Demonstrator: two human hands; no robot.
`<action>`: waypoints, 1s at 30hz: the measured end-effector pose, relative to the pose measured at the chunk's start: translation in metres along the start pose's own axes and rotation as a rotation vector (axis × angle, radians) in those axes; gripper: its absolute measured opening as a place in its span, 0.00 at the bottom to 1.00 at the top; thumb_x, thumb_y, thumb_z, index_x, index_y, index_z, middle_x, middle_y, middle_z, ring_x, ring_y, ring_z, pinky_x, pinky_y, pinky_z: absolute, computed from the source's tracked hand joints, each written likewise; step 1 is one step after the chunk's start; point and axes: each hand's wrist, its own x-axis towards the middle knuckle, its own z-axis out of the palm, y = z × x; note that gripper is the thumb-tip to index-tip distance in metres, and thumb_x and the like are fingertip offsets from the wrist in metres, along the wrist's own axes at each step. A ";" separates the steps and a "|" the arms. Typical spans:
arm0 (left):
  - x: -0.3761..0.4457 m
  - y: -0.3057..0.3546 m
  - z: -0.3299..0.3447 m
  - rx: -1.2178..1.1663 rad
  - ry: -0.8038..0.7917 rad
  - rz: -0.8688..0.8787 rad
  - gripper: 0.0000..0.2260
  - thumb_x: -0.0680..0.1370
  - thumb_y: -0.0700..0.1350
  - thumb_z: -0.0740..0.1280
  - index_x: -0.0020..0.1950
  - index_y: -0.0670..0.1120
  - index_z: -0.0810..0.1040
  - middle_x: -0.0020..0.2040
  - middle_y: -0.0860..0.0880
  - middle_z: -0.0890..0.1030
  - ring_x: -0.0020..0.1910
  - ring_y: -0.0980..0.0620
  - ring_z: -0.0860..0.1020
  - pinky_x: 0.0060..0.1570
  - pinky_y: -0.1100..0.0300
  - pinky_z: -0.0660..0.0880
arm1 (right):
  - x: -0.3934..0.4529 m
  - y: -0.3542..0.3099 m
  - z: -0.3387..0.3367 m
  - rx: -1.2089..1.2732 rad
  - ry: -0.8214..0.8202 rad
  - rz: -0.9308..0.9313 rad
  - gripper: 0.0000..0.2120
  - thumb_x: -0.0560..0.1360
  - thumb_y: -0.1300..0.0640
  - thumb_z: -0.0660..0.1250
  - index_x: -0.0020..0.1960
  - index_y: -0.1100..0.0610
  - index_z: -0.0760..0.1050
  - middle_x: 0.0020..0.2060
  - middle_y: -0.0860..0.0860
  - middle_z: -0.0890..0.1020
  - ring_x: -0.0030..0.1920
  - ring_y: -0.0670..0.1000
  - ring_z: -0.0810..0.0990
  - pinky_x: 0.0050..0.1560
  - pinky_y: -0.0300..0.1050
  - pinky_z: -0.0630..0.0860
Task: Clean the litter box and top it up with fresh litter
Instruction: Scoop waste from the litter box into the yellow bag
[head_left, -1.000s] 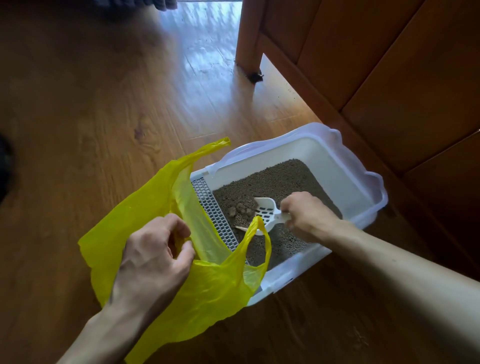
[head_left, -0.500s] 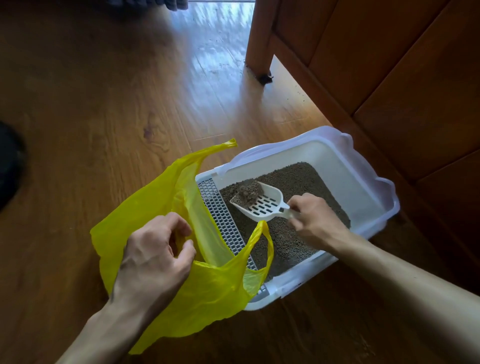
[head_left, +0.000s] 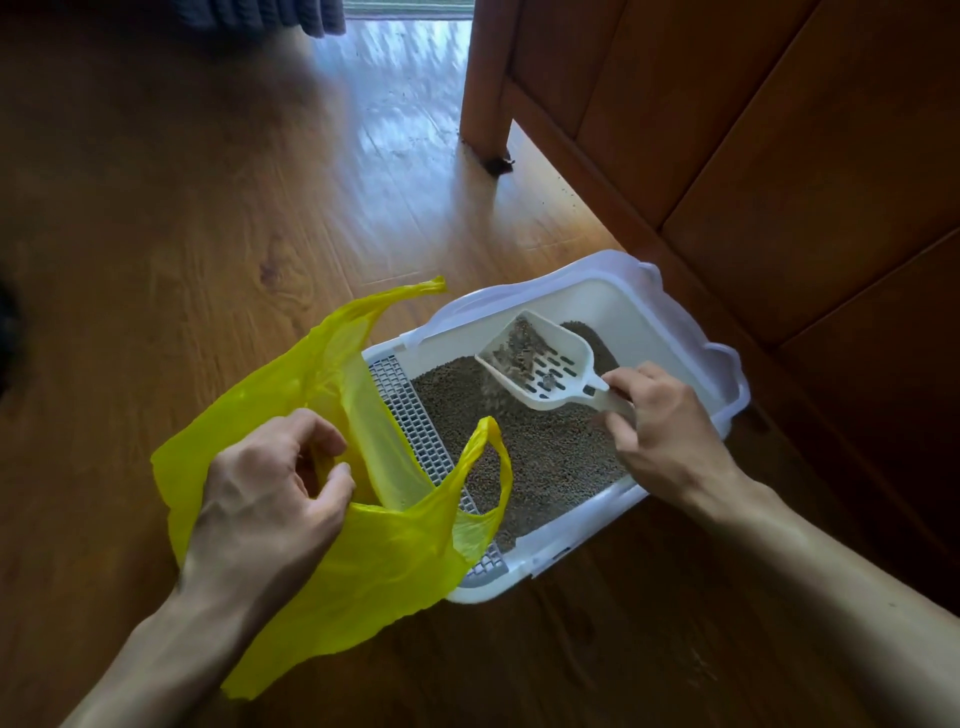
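A white litter box (head_left: 670, 317) sits on the wooden floor, filled with grey-brown litter (head_left: 550, 457) and edged on its left by a grey grid step (head_left: 415, 431). My right hand (head_left: 660, 431) grips the handle of a white slotted scoop (head_left: 540, 364), held tilted above the litter. Blurred grains lie in the scoop and fall through its slots. My left hand (head_left: 270, 493) grips the rim of a yellow plastic bag (head_left: 384, 551), holding its mouth apart beside the box. One bag handle loops over the box's near edge.
A wooden cabinet (head_left: 753, 130) with a leg (head_left: 483, 114) stands close behind and right of the box. Wooden floor (head_left: 182, 208) stretches left and forward. Dark fabric (head_left: 291, 15) hangs at the top edge.
My right hand dug the scoop under clumps, lifted it out of the litter and raised it higher and to the right; loose grains now sift through. My left hand kept hold of the bag.
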 end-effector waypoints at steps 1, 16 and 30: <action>-0.001 0.001 0.000 0.003 0.002 0.000 0.09 0.69 0.38 0.76 0.42 0.49 0.79 0.33 0.54 0.77 0.30 0.57 0.74 0.31 0.65 0.68 | -0.002 0.001 -0.002 0.004 0.000 0.012 0.07 0.75 0.58 0.67 0.53 0.56 0.78 0.42 0.51 0.75 0.42 0.52 0.76 0.47 0.50 0.75; -0.008 0.011 0.002 0.016 -0.017 0.000 0.11 0.67 0.37 0.76 0.43 0.49 0.80 0.34 0.53 0.77 0.30 0.54 0.74 0.32 0.59 0.70 | -0.028 0.011 -0.016 -0.036 -0.053 0.053 0.08 0.76 0.55 0.66 0.53 0.55 0.79 0.41 0.48 0.74 0.40 0.48 0.75 0.45 0.50 0.76; -0.016 0.007 -0.003 0.037 0.009 -0.058 0.23 0.64 0.33 0.73 0.57 0.46 0.79 0.46 0.49 0.77 0.36 0.54 0.73 0.42 0.56 0.69 | -0.034 0.005 -0.014 -0.036 -0.099 0.037 0.07 0.75 0.55 0.68 0.53 0.55 0.79 0.42 0.49 0.75 0.41 0.49 0.76 0.46 0.51 0.77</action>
